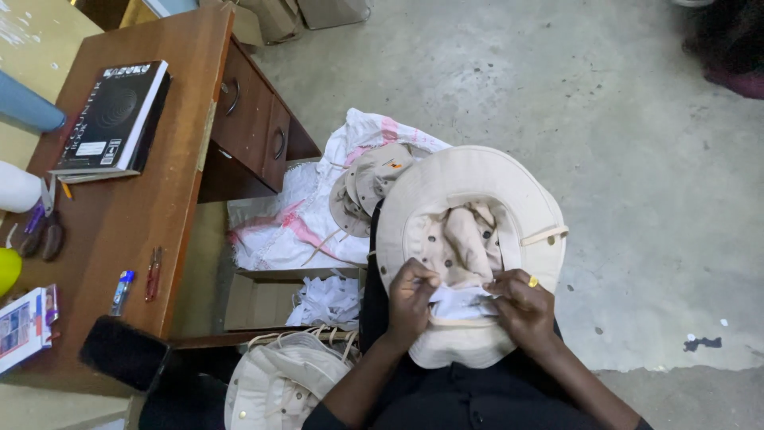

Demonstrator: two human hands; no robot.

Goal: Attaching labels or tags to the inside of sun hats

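Item: cream bucket hat (477, 179), lying upturned on the person's lap, near centre. Left hand (410, 299) and right hand (521, 306) are both pinching a white label (461, 301) at the inner band, fingers closed tight on it. A gold ring (533, 281) is showing on the right hand. More hats (370, 187) are resting on a white sack (294, 223) on the floor, far left of the lap. A black book (115, 119) is lying on the wooden counter (159, 199) at left.
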